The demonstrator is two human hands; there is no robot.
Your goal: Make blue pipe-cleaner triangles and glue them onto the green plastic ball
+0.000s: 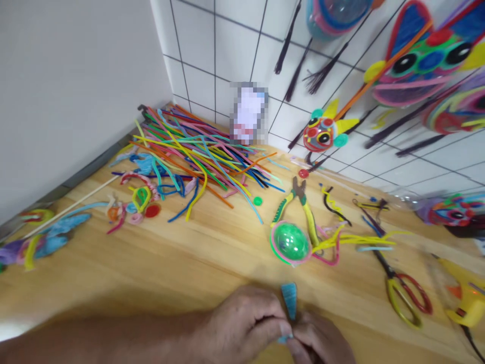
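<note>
With left hand (pixel 250 316) and right hand (pixel 322 334) we pinch the blue piece (pixel 289 299) — shaping it, seemingly — which next calls for steady pressure.

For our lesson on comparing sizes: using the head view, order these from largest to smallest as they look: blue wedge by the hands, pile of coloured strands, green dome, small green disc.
1. Pile of coloured strands
2. Green dome
3. Blue wedge, its lower end covered
4. Small green disc
</note>
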